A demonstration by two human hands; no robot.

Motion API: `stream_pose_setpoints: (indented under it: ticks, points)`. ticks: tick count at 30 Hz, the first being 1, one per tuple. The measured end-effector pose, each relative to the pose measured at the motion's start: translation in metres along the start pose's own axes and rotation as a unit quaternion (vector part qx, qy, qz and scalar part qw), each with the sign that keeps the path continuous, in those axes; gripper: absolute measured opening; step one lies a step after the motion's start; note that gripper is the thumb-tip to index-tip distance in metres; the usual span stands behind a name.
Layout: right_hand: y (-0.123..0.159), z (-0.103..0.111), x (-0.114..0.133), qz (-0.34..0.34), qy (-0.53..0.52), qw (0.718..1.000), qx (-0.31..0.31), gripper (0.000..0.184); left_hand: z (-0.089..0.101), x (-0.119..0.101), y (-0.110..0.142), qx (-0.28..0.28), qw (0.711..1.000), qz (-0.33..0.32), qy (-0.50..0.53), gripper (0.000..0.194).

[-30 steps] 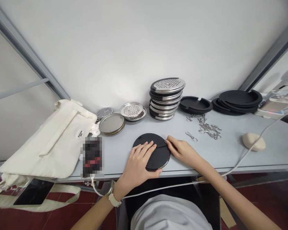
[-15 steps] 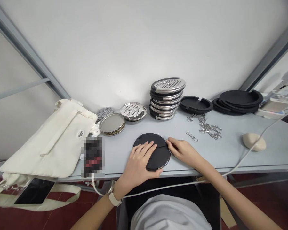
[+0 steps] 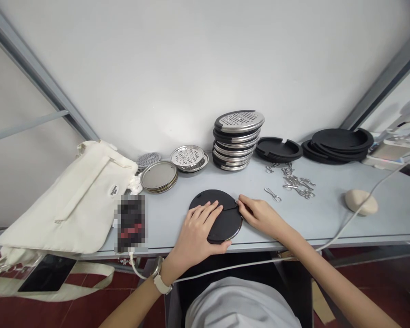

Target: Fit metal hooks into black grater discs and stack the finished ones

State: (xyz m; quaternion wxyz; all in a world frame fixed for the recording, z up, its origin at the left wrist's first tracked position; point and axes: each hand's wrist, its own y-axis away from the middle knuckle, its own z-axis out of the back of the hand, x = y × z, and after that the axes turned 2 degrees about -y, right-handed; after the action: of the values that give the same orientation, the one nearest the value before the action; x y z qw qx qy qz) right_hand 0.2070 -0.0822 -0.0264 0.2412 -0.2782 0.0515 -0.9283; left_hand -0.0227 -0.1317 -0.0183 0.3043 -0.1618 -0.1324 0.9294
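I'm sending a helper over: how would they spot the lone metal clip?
On the grey table, find the tall disc stack. Nearer the front, beyond the right hand, lies the lone clip: by itself, left of the jumbled clip heap.

Looks matt black and smooth, like plastic or rubber, on the near disc (image 3: 225,225) and far-right trays (image 3: 335,139). Shines as smooth metal on the clips (image 3: 272,194) and perforated stack (image 3: 242,120); turns duller on the left lids (image 3: 159,176). Appears matt cream cloth on the bag (image 3: 85,196).
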Motion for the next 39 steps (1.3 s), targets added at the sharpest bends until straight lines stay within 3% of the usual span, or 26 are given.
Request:
stream_pose_setpoints:
  ticks: [12, 25, 39]
  points:
    - [-0.0019, -0.0009, 0.0012, -0.004, 0.019, 1.000, 0.007, 0.028, -0.0005, 0.0004, -0.0001, 0.000, 1.000, 0.000, 0.008, 0.077]
    - [0.0000, 0.0029, 0.0060, -0.028, -0.065, 0.997, 0.004, 0.018, 0.0009, 0.0002, -0.0001, 0.005, 1.000, 0.001, 0.010, 0.076]
    - [-0.0008, -0.0025, -0.0016, -0.012, -0.033, 0.999, -0.007, 0.033, -0.0005, 0.0006, 0.0001, 0.000, 1.000, 0.002, 0.007, 0.077]
